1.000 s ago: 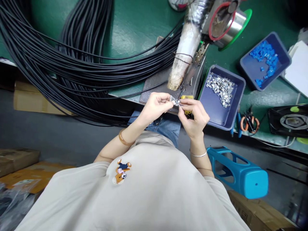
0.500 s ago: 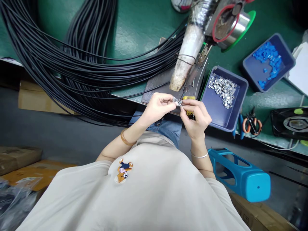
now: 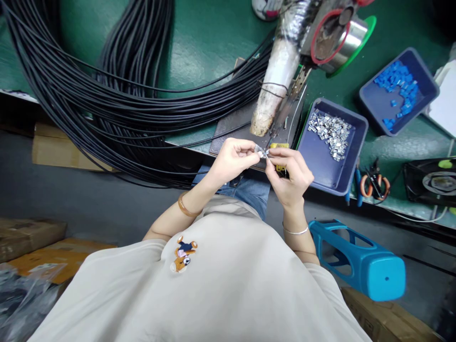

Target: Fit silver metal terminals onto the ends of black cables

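Observation:
My left hand (image 3: 232, 159) is closed in a pinch on a small silver connector (image 3: 261, 154) at the table's front edge. Just to its right, my right hand (image 3: 291, 175) pinches a small metal shell (image 3: 267, 153) against that connector. Both pieces are tiny and partly covered by fingertips, so I cannot tell whether they are joined. Behind the right fingers sits a yellow block (image 3: 280, 147). A blue-grey tray (image 3: 313, 168) of loose silver metal shells (image 3: 331, 130) stands to the right of my right hand.
Bundled black cables (image 3: 171, 111) curve across the left. A wrapped nozzle (image 3: 272, 90) hangs above my hands, beside a solder spool (image 3: 347, 42). At right are a tray of blue plastic pieces (image 3: 401, 88), orange-handled pliers (image 3: 374, 183) and a blue stool (image 3: 359, 259) below the edge.
The view has shifted very slightly. Both hands keep their pinch at almost the same spot, with the small pieces held close together.

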Motion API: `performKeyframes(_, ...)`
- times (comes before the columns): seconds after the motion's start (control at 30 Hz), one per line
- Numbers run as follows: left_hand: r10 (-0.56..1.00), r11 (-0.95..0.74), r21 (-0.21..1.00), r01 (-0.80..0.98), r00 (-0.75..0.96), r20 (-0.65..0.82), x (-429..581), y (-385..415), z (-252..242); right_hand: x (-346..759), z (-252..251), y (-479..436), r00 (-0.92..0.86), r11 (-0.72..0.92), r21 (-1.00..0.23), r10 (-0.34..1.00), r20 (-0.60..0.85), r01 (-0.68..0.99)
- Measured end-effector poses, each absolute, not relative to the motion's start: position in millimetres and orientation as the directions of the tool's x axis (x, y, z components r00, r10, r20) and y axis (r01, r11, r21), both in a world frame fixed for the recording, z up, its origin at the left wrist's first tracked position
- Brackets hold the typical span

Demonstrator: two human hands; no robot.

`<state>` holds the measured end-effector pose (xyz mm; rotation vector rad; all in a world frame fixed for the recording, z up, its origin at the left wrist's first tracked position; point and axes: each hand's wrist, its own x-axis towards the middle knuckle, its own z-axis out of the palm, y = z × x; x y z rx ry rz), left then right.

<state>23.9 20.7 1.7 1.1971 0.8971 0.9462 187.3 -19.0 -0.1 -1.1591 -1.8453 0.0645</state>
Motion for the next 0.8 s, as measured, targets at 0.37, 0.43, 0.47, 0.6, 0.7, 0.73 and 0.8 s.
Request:
performKeyframes(0.37,0.919,0.150,0.986,-0.077,0.380,-0.110,23,19,0,189,-2,-23,-0.139,0.565,-0.443,0.711,0.689,0.696)
performKeyframes(0.43,0.906,0.199,0.975,-0.096,0.398,-0.145,22,17,1,190,-1,-25,-0.122,0.554,-0.456,0.718,0.685,0.697)
performKeyframes(0.47,0.898,0.222,0.970,-0.103,0.408,-0.162,21,17,1,190,-1,-27,-0.101,0.537,-0.490,0.738,0.667,0.687)
performKeyframes(0.6,0.867,0.243,0.967,-0.071,0.464,-0.183,17,13,2,193,3,-34,-0.008,0.431,-0.670,0.844,0.536,0.604)
performKeyframes(0.7,0.857,0.219,0.973,-0.067,0.490,-0.159,16,10,2,191,9,-38,-0.087,0.485,-0.600,0.818,0.569,0.636)
performKeyframes(0.73,0.859,0.216,0.973,-0.079,0.489,-0.151,16,9,2,190,11,-39,-0.128,0.512,-0.557,0.800,0.586,0.654)
performKeyframes(0.8,0.867,0.214,0.971,-0.105,0.479,-0.139,16,8,2,188,13,-40,-0.170,0.532,-0.513,0.787,0.593,0.674)
